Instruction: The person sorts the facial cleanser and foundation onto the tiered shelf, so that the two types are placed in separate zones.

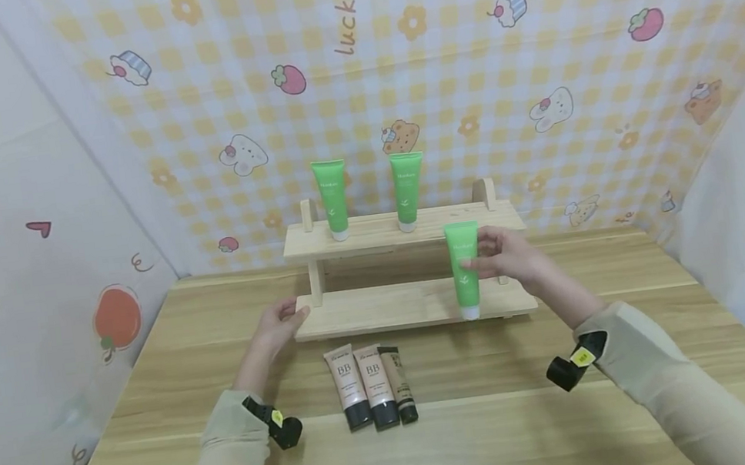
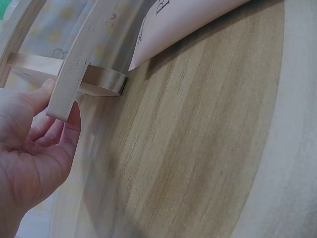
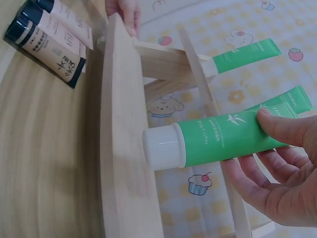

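A two-tier wooden shelf [image 1: 368,310] stands at the back of the table. My left hand [image 1: 279,325] grips the left end of its lower board, thumb on top and fingers underneath, as the left wrist view [image 2: 44,144] shows. With thumb and fingers my right hand [image 1: 508,254] holds a green tube [image 1: 466,271] upright, white cap down, in front of the shelf's right side. In the right wrist view the tube's cap [image 3: 163,147] is close by the lower board; whether it touches cannot be told. Two more green tubes [image 1: 333,198] [image 1: 407,189] stand cap-down on the upper board.
Two pink BB tubes [image 1: 348,387] [image 1: 376,385] and a slim beige tube [image 1: 398,383] with black ends lie side by side on the wooden table [image 1: 481,436], before the shelf. A checked cloth [image 1: 344,112] hangs behind, with white printed sheets at both sides.
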A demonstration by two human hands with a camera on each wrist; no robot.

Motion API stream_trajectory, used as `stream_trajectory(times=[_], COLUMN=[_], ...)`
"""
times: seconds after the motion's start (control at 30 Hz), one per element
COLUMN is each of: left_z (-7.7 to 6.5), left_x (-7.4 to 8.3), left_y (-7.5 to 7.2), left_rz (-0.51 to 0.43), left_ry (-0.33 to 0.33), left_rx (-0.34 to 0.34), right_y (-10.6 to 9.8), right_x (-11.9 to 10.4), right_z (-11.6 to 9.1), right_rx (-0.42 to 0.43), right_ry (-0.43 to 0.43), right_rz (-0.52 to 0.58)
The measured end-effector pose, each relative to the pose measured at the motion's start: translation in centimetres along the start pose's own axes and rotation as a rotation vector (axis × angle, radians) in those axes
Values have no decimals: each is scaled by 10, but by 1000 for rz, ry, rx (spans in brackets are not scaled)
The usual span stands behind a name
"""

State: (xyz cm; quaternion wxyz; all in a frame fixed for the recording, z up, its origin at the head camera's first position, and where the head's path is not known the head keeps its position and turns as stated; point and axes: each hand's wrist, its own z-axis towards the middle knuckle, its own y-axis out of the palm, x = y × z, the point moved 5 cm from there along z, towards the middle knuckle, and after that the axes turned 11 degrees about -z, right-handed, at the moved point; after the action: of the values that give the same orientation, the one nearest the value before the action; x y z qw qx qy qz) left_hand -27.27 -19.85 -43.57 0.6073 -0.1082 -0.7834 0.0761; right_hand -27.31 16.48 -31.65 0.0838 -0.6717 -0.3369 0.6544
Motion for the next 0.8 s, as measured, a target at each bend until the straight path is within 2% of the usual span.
stream_trajectory(times=[0.43, 0.8], left_z=[1, 2], left_x=[1, -1], left_y=[0, 0], left_rz=[2, 7], left_ry=[-1, 13], left_rx=[-3, 0], right_y=[-24, -43], right_x=[-16, -14], right_z=[2, 6], right_rx=[92, 185], right_ry=[-18, -38], right_rz=[-3, 43])
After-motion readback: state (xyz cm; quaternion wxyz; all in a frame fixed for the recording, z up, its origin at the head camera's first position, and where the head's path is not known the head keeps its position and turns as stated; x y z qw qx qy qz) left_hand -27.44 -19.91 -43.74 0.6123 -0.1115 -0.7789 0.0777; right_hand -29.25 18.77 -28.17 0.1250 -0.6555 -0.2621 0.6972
